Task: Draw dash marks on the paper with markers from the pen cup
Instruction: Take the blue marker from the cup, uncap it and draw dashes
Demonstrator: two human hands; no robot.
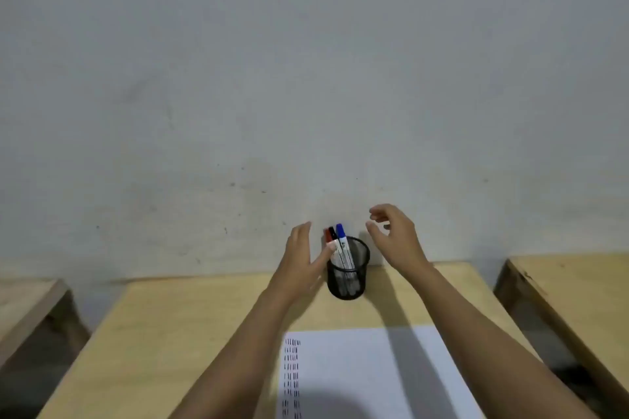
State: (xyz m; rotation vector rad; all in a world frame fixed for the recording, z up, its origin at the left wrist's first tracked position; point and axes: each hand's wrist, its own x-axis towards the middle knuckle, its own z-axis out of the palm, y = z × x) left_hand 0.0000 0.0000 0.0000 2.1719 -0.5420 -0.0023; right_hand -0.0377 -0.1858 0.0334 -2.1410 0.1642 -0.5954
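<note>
A black mesh pen cup [350,274] stands at the far edge of the wooden table [190,323], against the wall. Three markers lean to the left inside it: a blue-capped one [340,231], a black-capped one [332,233] and a red-capped one [327,235]. My left hand [301,258] is just left of the cup, fingers spread, its thumb touching the cup's rim beside the markers. My right hand [394,235] hovers to the right and above the cup, fingers curled apart, holding nothing. A white paper [367,374] lies near me, with rows of short dash marks [292,374] down its left side.
A grey wall [306,78] rises right behind the table. Another wooden table [571,296] stands to the right across a narrow gap, and a third table [27,303] to the left.
</note>
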